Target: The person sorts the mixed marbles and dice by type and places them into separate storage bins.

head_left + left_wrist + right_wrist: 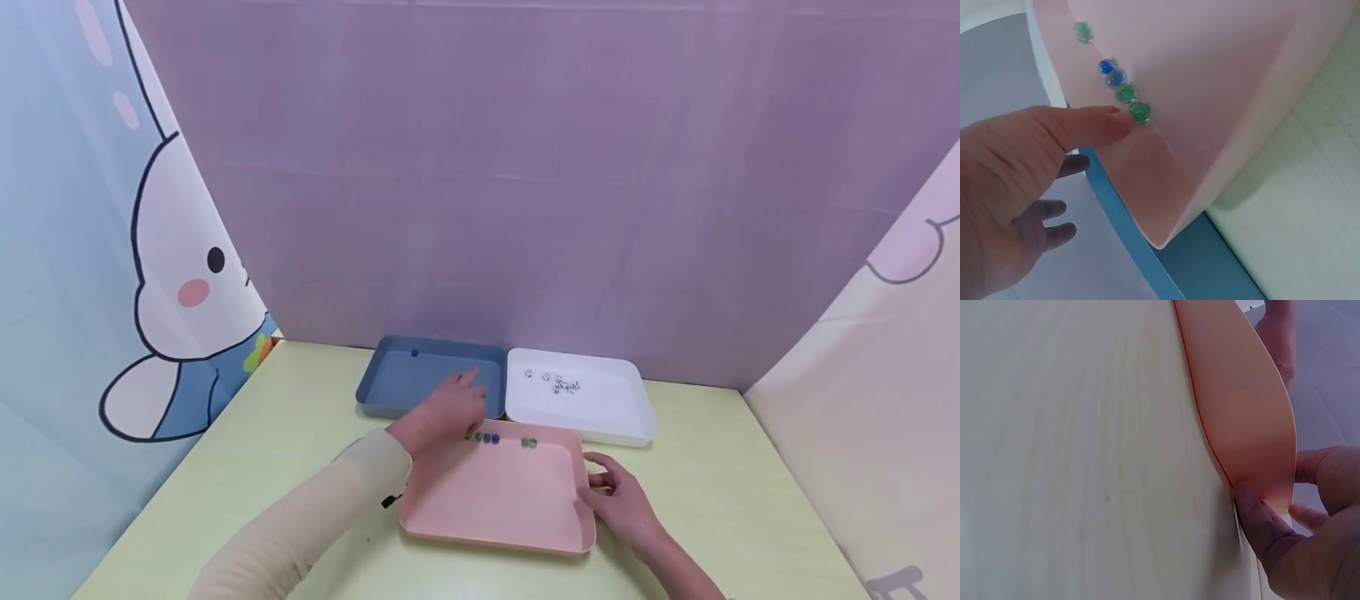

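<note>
My left hand [450, 407] reaches across the far left part of the pink tray [502, 504]. In the left wrist view its straight thumb touches or nearly touches a green glass marble [1139, 112] by the tray's far wall, while the other fingers extend past the rim. Two blue marbles [1115, 79] and another green marble [1125, 94] line up beside it. A bit to the right lies a pair of green marbles [528, 442]. My right hand [621, 504] grips the tray's right wall, the thumb over the rim and fingers low outside.
Behind stand a blue tray [390, 380] holding a small dark blue cube [415, 352], and a white tray [611, 417] with several small dark-marked white pieces [562, 385] resembling dice. A small black object [389, 501] lies left of the pink tray. Purple cloth [525, 167] hangs behind the table.
</note>
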Tool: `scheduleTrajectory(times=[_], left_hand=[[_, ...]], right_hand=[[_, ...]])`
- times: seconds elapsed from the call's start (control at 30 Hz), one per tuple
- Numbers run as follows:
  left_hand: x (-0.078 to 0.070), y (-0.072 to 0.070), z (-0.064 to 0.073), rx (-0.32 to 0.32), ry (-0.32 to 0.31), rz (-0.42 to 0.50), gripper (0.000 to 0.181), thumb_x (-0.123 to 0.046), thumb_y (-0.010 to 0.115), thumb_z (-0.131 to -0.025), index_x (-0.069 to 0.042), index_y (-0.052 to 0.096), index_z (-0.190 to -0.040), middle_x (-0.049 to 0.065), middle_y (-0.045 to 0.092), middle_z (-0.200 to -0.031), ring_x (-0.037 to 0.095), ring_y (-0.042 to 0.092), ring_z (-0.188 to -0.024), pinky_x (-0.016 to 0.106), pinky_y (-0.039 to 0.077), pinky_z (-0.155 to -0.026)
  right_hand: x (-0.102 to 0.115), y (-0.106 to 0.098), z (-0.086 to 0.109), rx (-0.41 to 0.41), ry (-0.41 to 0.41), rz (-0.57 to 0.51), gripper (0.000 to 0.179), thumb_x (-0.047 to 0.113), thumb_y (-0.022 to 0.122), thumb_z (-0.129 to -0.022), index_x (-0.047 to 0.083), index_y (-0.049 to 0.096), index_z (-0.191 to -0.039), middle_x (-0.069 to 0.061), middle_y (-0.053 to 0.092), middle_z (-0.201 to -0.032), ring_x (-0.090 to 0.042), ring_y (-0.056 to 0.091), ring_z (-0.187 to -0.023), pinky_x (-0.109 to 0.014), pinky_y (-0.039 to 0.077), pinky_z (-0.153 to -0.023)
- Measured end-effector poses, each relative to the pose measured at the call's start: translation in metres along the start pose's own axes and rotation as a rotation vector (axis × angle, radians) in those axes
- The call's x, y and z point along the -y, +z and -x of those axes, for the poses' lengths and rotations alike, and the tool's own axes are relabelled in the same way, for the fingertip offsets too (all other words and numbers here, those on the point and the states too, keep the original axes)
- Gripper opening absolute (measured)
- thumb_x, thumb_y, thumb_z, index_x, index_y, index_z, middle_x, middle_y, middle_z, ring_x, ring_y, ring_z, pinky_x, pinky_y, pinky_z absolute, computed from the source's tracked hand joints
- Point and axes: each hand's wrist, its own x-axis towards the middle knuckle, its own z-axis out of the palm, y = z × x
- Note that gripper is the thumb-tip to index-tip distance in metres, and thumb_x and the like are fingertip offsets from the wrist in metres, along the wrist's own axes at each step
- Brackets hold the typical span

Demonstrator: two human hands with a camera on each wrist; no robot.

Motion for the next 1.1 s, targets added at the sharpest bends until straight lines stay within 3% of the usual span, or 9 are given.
scheduleTrajectory(times=[0.4,0.67,0.77,0.9,1.1], left_hand=[[-0.004,0.013,-0.003,0.004,0.019,-0.074,0.043,-0.011,0.073,-0.083,-0.024,0.054,-0.047,0.001,0.062,-0.118,0.039,0.03,-0.138,0.051,0.038,-0.104],[-0.007,0.012,-0.007,-0.018,0.026,-0.061,0.034,-0.012,0.071,-0.088,-0.023,0.061,-0.058,0.002,0.064,-0.116,0.038,0.033,-0.137,0.05,0.039,-0.105],[-0.006,0.011,-0.009,-0.004,0.028,-0.01,0.034,-0.012,0.07,-0.089,-0.024,0.061,-0.058,0.001,0.063,-0.115,0.038,0.031,-0.138,0.05,0.036,-0.107],[-0.005,0.008,-0.009,0.025,0.025,0.13,0.037,-0.014,0.072,-0.087,-0.026,0.06,-0.054,-0.002,0.062,-0.113,0.038,0.026,-0.141,0.052,0.031,-0.11],[-0.001,0.001,-0.009,0.044,-0.029,0.42,0.014,-0.021,0.076,-0.081,-0.03,0.072,-0.071,0.004,0.053,-0.137,0.037,0.019,-0.143,0.058,0.019,-0.112]], right_hand=[[-0.004,0.0,-0.003,0.013,0.006,0.01,0.055,-0.002,0.072,-0.083,0.008,0.054,-0.134,-0.013,0.065,-0.101,-0.022,0.063,-0.082,-0.031,0.056,-0.065],[-0.005,-0.002,-0.005,0.014,-0.009,-0.003,0.055,-0.003,0.071,-0.082,0.007,0.055,-0.134,-0.014,0.065,-0.1,-0.023,0.064,-0.083,-0.032,0.057,-0.066],[-0.004,-0.003,-0.005,0.014,-0.006,-0.008,0.054,-0.003,0.071,-0.083,0.006,0.055,-0.133,-0.014,0.065,-0.099,-0.023,0.064,-0.083,-0.032,0.057,-0.066],[-0.006,-0.003,-0.005,0.015,-0.004,-0.018,0.054,-0.003,0.071,-0.083,0.006,0.055,-0.133,-0.015,0.065,-0.099,-0.023,0.064,-0.083,-0.032,0.057,-0.066],[-0.007,-0.003,-0.006,0.014,-0.005,-0.021,0.054,-0.003,0.071,-0.082,0.007,0.055,-0.133,-0.014,0.066,-0.099,-0.023,0.064,-0.082,-0.032,0.057,-0.065]])
